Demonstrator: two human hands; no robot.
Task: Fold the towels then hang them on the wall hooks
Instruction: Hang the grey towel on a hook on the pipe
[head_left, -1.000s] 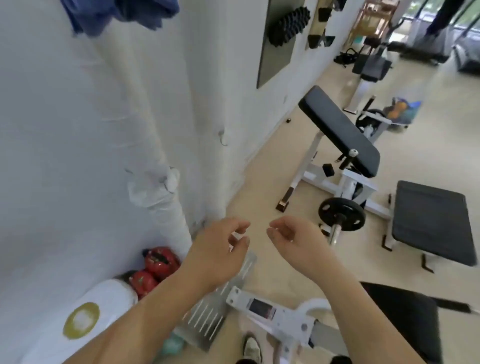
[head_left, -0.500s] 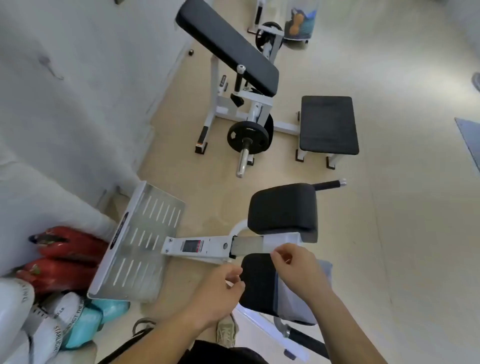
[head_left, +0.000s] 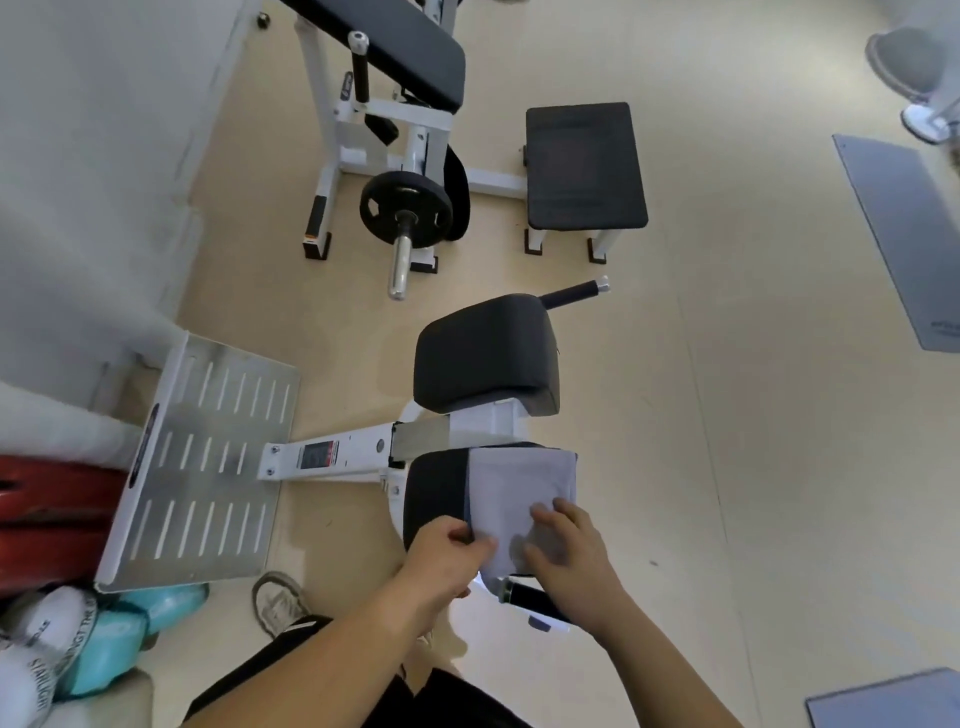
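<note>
Head view: grey towel (head_left: 519, 488) lies draped over right part of black seat pad (head_left: 434, 493) on white-framed gym machine, long axis running away from person. Left hand (head_left: 447, 558) pinches towel's near-left edge, thumb on top, fingers curled at edge. Right hand (head_left: 566, 553) rests flat on near-right part, fingers loosely extended, gripping nothing. Both hands sit at near end; free far edge lies straight ahead. Fold probably goes along that axis. No wall hooks in view.

One head-worn camera looks steeply down, close over the left hand (head_left: 442, 560) and right hand (head_left: 567, 552)
</note>
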